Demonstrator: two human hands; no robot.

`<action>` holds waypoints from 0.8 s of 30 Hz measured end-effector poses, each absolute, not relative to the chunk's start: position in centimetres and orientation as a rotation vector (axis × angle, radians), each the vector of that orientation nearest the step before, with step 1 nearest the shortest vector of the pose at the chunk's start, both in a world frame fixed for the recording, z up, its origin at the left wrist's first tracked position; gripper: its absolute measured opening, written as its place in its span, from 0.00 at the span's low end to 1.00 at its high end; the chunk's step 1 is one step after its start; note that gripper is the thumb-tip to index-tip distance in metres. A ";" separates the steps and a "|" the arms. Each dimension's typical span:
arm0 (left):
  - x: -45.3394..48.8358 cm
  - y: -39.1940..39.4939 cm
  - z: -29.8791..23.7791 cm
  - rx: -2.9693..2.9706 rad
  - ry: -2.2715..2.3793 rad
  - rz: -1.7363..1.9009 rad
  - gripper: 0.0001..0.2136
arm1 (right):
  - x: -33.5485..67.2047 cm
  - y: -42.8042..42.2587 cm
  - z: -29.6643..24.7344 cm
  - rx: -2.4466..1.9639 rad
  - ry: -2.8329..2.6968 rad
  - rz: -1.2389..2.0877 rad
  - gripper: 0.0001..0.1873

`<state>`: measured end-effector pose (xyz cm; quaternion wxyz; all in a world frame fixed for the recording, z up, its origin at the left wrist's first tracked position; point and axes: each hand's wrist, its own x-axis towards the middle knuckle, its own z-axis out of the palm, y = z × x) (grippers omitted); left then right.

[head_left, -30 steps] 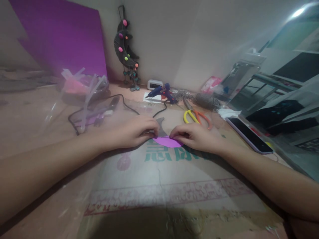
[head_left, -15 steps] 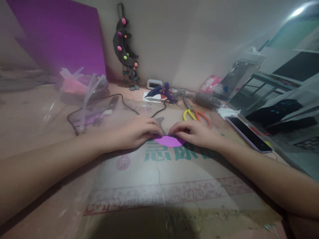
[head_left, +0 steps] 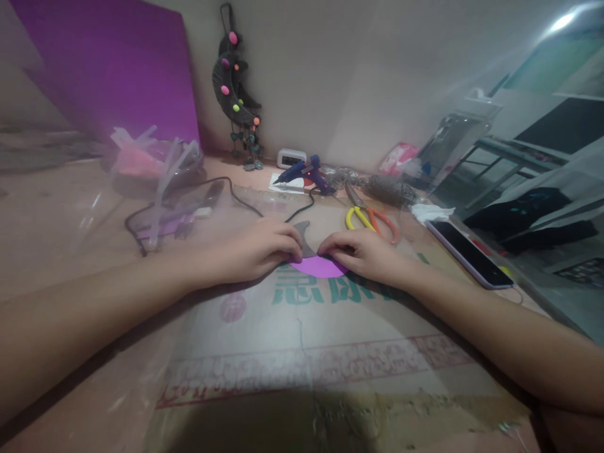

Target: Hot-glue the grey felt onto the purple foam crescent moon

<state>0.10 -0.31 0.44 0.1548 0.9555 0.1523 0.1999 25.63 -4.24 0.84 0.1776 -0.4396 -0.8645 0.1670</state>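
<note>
My left hand (head_left: 262, 250) and my right hand (head_left: 365, 253) meet near the middle of the table, fingers curled and pressed together. Between them lies a grey, horn-shaped flat piece (head_left: 306, 242) whose tip points up and away from me. Its lower edge rests against a purple rounded piece (head_left: 319, 268), possibly paper or foam. Left fingertips press on the left side of the grey piece where it meets the purple. The right fingertips pinch at the right end of that seam. Part of both pieces is hidden beneath my fingers.
Behind my hands sit a blue glue gun (head_left: 302, 171) with its cord and yellow-and-orange-handled pliers or snips (head_left: 363, 217). A phone (head_left: 467, 255) lies right. Printed cardboard (head_left: 330, 333) covers the table. A dark moon ornament (head_left: 231, 88) leans on the wall near a purple board (head_left: 117, 69).
My left fingertips have drawn slightly left, so more of the grey piece shows between my hands. The right hand has barely shifted; both pieces stay in place.
</note>
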 end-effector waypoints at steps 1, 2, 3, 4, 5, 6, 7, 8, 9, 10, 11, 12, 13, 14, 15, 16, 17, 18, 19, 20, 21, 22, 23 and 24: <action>0.1 -0.3 0.5 2.732 0.452 0.570 0.12 | 25.6 -4.2 0.8 -1.250 -2.442 0.464 0.12; 0.1 -0.4 0.5 2.726 0.471 0.566 0.11 | 25.6 -4.2 0.7 -1.252 -2.443 0.463 0.12; 0.1 -0.4 0.6 2.723 0.487 0.564 0.11 | 25.6 -4.2 0.7 -1.252 -2.446 0.466 0.12; 0.1 -0.4 0.6 2.724 0.492 0.564 0.11 | 25.6 -4.2 0.7 -1.250 -2.449 0.469 0.12; 0.1 -0.4 0.5 2.730 0.487 0.569 0.11 | 25.6 -4.2 0.7 -1.249 -2.450 0.468 0.12; 0.1 -0.3 0.5 2.739 0.472 0.575 0.12 | 25.5 -4.3 0.7 -1.248 -2.449 0.465 0.12; 0.1 -0.3 0.5 2.750 0.452 0.581 0.12 | 25.5 -4.3 0.8 -1.249 -2.450 0.460 0.12; 0.1 -0.3 0.4 2.761 0.434 0.586 0.12 | 25.5 -4.3 0.9 -1.246 -2.451 0.456 0.12; 0.0 -0.2 0.4 2.772 0.421 0.587 0.13 | 25.5 -4.3 0.9 -1.239 -2.456 0.455 0.12; 0.0 -0.2 0.4 2.781 0.416 0.587 0.13 | 25.5 -4.3 1.0 -1.231 -2.464 0.457 0.12; 0.0 -0.2 0.3 2.786 0.415 0.589 0.13 | 25.5 -4.4 1.0 -1.221 -2.475 0.460 0.12; 0.0 -0.2 0.3 2.788 0.414 0.589 0.13 | 25.5 -4.4 1.1 -1.210 -2.488 0.461 0.12; 0.0 -0.2 0.3 2.785 0.416 0.590 0.13 | 25.6 -4.5 1.1 -1.202 -2.498 0.457 0.12; 0.0 -0.2 0.3 2.780 0.419 0.591 0.13 | 25.6 -4.5 1.1 -1.202 -2.505 0.449 0.11; 0.0 -0.2 0.3 2.774 0.421 0.591 0.13 | 25.6 -4.5 1.1 -1.205 -2.508 0.441 0.11; 0.0 -0.2 0.3 2.768 0.423 0.591 0.13 | 25.6 -4.5 1.1 -1.205 -2.505 0.433 0.11; 0.0 -0.2 0.3 2.763 0.425 0.588 0.13 | 25.6 -4.5 1.1 -1.197 -2.501 0.430 0.12; 0.0 -0.1 0.3 2.759 0.427 0.585 0.13 | 25.6 -4.5 1.1 -1.177 -2.499 0.433 0.12; 0.1 -0.1 0.3 2.754 0.426 0.582 0.13 | 25.6 -4.5 1.0 -1.140 -2.507 0.440 0.12; 0.1 -0.1 0.3 2.744 0.424 0.579 0.13 | 25.7 -4.5 1.0 -1.091 -2.521 0.445 0.13; 0.1 -0.1 0.3 2.727 0.423 0.577 0.12 | 25.7 -4.4 0.9 -1.045 -2.536 0.444 0.13; 0.1 0.0 0.4 2.701 0.431 0.575 0.12 | 25.7 -4.3 0.9 -1.013 -2.548 0.441 0.14; 0.0 0.0 0.4 2.670 0.449 0.571 0.11 | 25.7 -4.3 0.9 -0.997 -2.556 0.434 0.14; 0.0 0.0 0.5 2.636 0.476 0.561 0.10 | 25.8 -4.2 0.8 -0.997 -2.556 0.426 0.14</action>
